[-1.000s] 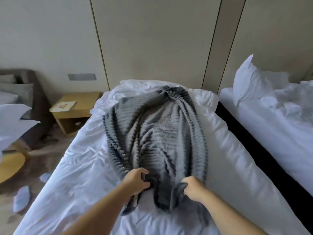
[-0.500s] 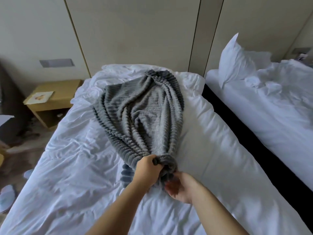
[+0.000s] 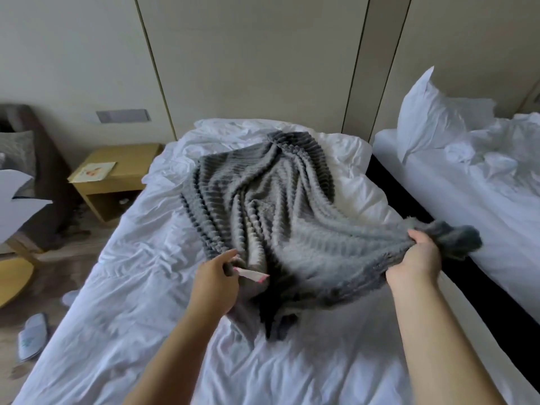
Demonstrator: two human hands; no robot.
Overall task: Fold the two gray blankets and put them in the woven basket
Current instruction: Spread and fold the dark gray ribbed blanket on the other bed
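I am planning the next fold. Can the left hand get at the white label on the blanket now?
Probably yes. The label sticks out uncovered right beside the left hand, which pinches the blanket edge there. The right hand holds another corner, out of the way.

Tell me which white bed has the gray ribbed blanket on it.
The near white bed, beside the wooden nightstand, carries the gray ribbed blanket; the white bed on the right shows only white bedding.
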